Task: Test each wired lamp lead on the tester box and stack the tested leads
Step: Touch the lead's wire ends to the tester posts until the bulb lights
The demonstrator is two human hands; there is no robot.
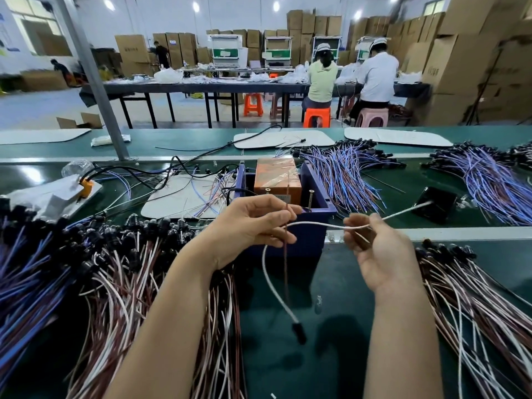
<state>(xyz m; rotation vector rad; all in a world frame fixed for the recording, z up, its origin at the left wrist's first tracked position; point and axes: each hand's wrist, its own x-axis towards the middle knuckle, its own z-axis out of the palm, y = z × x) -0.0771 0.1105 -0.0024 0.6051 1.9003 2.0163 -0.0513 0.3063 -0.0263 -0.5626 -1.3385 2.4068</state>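
Left hand and right hand each pinch one lamp lead: white and brown wires, black socket dangling below them; blue tester box beyond.

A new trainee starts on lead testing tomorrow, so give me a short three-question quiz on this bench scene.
1. True or false: the held lead's black lamp holder hangs below the hands.
2. Which wire does the right hand grip? A) white wire B) blue wire C) green wire
3. Fill in: the left hand pinches the brown wire close to the ____ tester box.
Key: 1 true; 2 A; 3 blue.
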